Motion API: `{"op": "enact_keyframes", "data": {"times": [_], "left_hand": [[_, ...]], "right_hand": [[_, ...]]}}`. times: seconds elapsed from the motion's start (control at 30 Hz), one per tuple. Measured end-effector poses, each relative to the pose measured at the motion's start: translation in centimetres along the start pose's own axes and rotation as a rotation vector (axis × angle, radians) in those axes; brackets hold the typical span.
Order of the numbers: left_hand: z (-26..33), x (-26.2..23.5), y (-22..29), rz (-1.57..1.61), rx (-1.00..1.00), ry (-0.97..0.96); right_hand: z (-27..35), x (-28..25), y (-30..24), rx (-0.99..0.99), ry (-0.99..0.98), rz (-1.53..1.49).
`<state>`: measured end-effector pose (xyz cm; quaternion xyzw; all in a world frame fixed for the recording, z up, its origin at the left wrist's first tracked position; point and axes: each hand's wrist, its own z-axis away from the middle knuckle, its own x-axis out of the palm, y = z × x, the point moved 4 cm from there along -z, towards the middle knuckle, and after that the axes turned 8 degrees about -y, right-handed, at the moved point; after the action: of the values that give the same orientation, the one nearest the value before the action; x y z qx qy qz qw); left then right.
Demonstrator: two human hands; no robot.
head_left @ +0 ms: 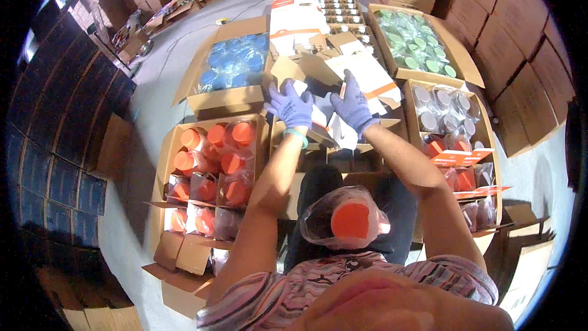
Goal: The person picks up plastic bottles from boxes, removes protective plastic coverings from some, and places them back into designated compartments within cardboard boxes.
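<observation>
left grip (290, 107): fingers spread, hold unclear | right grip (353, 104): partly curled, hold unclear | white carton (344, 133): between both, over open brown box (395, 127) | bagged red-lidded jar (350, 220): lap

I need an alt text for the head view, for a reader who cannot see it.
A person's purple-gloved left hand and right hand are among white and brown carton flaps. Nearer the body is an orange-topped item in clear plastic; open boxes nearby hold items with orange, blue, green and grey tops.
</observation>
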<state>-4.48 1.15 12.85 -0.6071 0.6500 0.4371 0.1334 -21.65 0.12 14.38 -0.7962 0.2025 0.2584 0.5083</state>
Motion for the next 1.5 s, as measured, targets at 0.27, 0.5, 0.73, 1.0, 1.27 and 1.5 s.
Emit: {"op": "enact_keyframes", "data": {"times": [0.27, 0.5, 0.73, 1.0, 1.27, 1.5], "left_hand": [[-1.0, 1.0, -2.0, 0.307, 0.035, -0.074], [-0.1, 2.0, -1.8, 0.321, 0.491, -0.132], [0.0, 3.4, 2.9, -0.008, 0.771, -0.385], [1.1, 4.4, 3.9, 0.034, 0.906, -0.385], [0.7, 4.4, 3.5, 0.206, 0.817, -0.449], [4.0, 4.0, 0.4, 0.750, -0.225, -0.058]], "right_hand": [[1.7, 0.6, -3.5, -0.546, 0.270, 0.278], [-0.1, 3.5, -2.3, -0.712, -0.052, 0.470], [-3.0, 2.0, 2.7, -0.554, -0.035, 0.420], [-1.8, -4.4, 1.8, -0.352, 0.452, 0.183], [-6.5, -0.1, 3.2, -0.264, -0.500, 0.180], [-8.7, -0.4, 3.2, 0.124, -0.542, 0.573]]}}
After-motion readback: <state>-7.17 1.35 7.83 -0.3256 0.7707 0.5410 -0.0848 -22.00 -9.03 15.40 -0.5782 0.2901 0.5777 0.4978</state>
